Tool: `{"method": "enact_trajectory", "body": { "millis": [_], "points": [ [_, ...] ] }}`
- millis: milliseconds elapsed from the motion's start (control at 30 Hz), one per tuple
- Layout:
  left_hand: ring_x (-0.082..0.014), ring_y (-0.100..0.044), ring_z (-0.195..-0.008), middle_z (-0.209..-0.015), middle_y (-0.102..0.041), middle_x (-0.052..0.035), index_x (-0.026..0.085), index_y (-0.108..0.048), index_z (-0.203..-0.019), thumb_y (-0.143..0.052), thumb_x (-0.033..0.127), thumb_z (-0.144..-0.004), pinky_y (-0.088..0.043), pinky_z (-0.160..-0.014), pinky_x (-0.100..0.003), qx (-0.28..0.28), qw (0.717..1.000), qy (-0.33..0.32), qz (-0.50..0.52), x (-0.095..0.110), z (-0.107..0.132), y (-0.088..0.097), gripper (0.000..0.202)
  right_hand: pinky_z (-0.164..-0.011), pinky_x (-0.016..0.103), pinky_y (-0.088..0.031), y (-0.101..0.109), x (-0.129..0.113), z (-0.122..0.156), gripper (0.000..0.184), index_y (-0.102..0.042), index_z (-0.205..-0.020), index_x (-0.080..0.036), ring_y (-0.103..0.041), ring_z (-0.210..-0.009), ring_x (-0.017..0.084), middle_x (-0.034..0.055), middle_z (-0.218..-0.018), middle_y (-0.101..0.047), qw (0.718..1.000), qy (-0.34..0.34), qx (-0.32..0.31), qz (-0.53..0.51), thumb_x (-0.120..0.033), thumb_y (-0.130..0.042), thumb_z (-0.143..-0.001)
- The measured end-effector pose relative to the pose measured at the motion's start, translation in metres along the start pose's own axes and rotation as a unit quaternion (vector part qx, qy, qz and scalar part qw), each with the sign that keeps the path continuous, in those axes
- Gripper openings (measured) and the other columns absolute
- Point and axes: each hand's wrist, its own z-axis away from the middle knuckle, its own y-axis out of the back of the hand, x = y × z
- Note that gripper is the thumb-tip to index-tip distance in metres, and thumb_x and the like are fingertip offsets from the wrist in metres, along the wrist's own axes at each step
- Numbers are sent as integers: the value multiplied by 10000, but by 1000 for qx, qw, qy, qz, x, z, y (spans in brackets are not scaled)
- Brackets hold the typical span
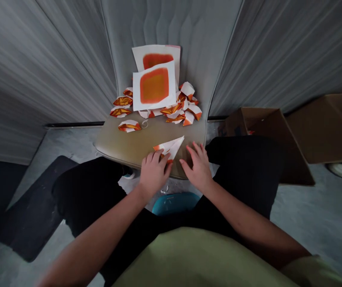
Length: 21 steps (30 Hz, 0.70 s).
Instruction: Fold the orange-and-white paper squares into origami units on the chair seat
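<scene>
A white sheet of paper with orange patches, folded to a point (pixel 173 146), lies at the front of the chair seat. My left hand (pixel 153 169) holds its near left part down, fingertips on the paper and thumb beside its lower corner. Part of the paper is hidden under those fingers. To the right of it, my right hand (pixel 199 165) is open, fingers apart, with a gap between it and the paper. Farther back lies a folded paper ingot (pixel 129 126), white at the ends and orange-gold in the middle.
Flat sheets with an orange square (pixel 154 85) lean against the grey chair back (pixel 171 24). Several folded ingots (pixel 182 107) lie around them on the seat (pixel 113 139). A small pale ring (pixel 145 124) lies there too. Cardboard boxes (pixel 296 143) stand at right; a blue stool (pixel 175 202) shows below.
</scene>
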Motion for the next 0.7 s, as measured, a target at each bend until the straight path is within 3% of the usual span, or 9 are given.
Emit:
{"method": "enact_trajectory", "body": {
  "millis": [100,167,267,333,433,533,700],
  "points": [
    [-336,-654,-1044,-1271,-683,-153,230,-722,-1238,-618,370,-962,-517,-833,-484,8,999,45,-7,26,3,3,327,-1201,709,-291,-1,-5,-14,480,-650,-1367,-139,-332,-1529,442,167,-1569,-520,999,-7,-38,30,-405,-559,-978],
    [-298,-672,-954,-1148,-718,-126,229,-757,-1135,-589,349,-979,-512,-795,-443,-4,999,40,1,29,-1,7,258,-1201,714,-278,-2,-10,-20,447,-665,-1357,-165,-345,-1524,437,149,-1558,-538,997,-2,-60,45,-390,-551,-988],
    [-256,-688,-892,-975,-737,-88,205,-777,-985,-519,289,-1008,-524,-785,-394,-54,996,25,61,13,-21,10,272,-1210,681,-287,-6,-12,-24,462,-645,-1389,-176,-354,-1525,415,145,-1563,-532,996,-8,-70,55,-393,-549,-992],
    [-224,-698,-940,-1008,-755,-71,205,-767,-1065,-512,254,-1003,-540,-846,-357,-66,991,24,115,-5,-38,10,267,-1224,655,-281,-9,-11,-23,532,-595,-1443,-152,-350,-1529,403,157,-1575,-516,997,-18,-63,52,-413,-566,-980],
    [-230,-687,-953,-1012,-739,-78,192,-750,-1174,-588,295,-960,-546,-896,-370,-59,990,50,117,-23,-55,5,287,-1228,642,-281,-12,-8,-21,616,-552,-1475,-110,-349,-1527,409,185,-1585,-496,998,-27,-41,43,-445,-584,-959],
    [-263,-663,-979,-1039,-706,-91,214,-759,-1192,-673,363,-908,-541,-917,-421,-48,993,70,87,-26,-55,3,332,-1226,643,-285,-12,-7,-20,583,-603,-1426,-113,-349,-1525,420,186,-1588,-492,998,-31,-38,46,-454,-589,-953],
    [-268,-639,-1034,-1113,-682,-85,254,-776,-1155,-658,345,-926,-519,-955,-447,-43,995,46,74,-18,-40,4,274,-1236,650,-268,-8,-10,-21,565,-604,-1437,-118,-339,-1538,408,182,-1618,-458,995,-29,-75,65,-437,-588,-970]
  ]
}}
